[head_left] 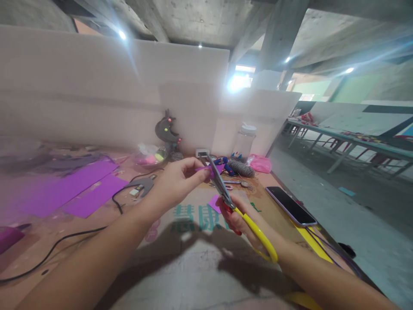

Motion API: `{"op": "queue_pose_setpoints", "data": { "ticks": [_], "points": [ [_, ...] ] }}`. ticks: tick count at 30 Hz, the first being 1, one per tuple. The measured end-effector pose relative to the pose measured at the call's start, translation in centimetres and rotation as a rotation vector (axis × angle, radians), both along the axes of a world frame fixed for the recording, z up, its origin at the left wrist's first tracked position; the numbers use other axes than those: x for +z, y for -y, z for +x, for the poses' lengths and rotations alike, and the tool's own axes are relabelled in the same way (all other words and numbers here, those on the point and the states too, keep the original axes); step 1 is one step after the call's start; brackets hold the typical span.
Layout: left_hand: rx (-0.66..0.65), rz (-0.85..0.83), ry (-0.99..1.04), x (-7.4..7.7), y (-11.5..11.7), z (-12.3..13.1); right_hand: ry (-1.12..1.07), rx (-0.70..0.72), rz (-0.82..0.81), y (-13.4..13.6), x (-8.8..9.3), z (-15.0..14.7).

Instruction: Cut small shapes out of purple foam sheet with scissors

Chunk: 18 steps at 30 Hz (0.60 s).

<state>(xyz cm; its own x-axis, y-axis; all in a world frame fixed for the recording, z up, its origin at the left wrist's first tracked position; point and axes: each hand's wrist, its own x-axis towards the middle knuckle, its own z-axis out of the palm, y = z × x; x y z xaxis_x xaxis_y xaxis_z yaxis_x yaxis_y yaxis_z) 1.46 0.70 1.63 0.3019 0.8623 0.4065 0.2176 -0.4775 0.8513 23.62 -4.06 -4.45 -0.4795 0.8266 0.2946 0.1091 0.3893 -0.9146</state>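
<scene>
Pinched between the thumb and fingers of my left hand (180, 178) is a small purple piece of paper (217, 169). My right hand (240, 215) grips a pair of scissors (222, 189) with yellow and red handles. The blades point up and away from me and cross the purple piece beside my left fingertips. Whether the blades are parted is hard to make out. Below them, a purple scrap (214, 204) lies on the printed cardboard (193, 258).
Purple sheets (87, 185) and a black cable (64, 237) lie at left. A dark crescent ornament (166, 129) leans on the white partition (112, 94). Behind my hands are a clear jar (244, 140), a blue glue gun (228, 167) and grey yarn (241, 168). A phone (290, 206) lies near the right edge.
</scene>
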Motion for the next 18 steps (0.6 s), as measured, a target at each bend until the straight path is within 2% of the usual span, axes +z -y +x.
{"op": "queue_pose_setpoints", "data": {
  "ticks": [13,18],
  "points": [
    [0.078,0.094,-0.075,-0.09,0.23,0.00,-0.013,-0.022,-0.012,0.05,-0.50,0.14],
    [0.012,0.025,-0.007,-0.14,-0.06,0.22,-0.022,-0.027,-0.025,0.18,-0.40,0.12]
  ]
}}
